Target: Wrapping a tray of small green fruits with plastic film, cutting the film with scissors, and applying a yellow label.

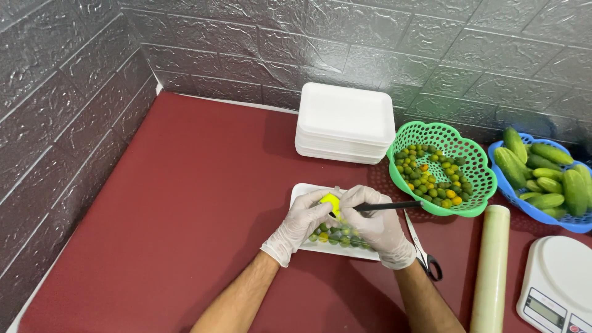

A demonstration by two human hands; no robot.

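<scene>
Right hand [377, 223] pinching pen [390, 206], pointing right

Both your forearms come up bare from the bottom edge and converge, wrists angled inward, each hand in a thin white glove. Your left hand [300, 223] curls with its fingertips pinched together against the right hand's fingers. Your right hand [377, 225] is closed in a writing-style pinch, thumb and forefinger pressed together, knuckles up, just beside the left.
</scene>
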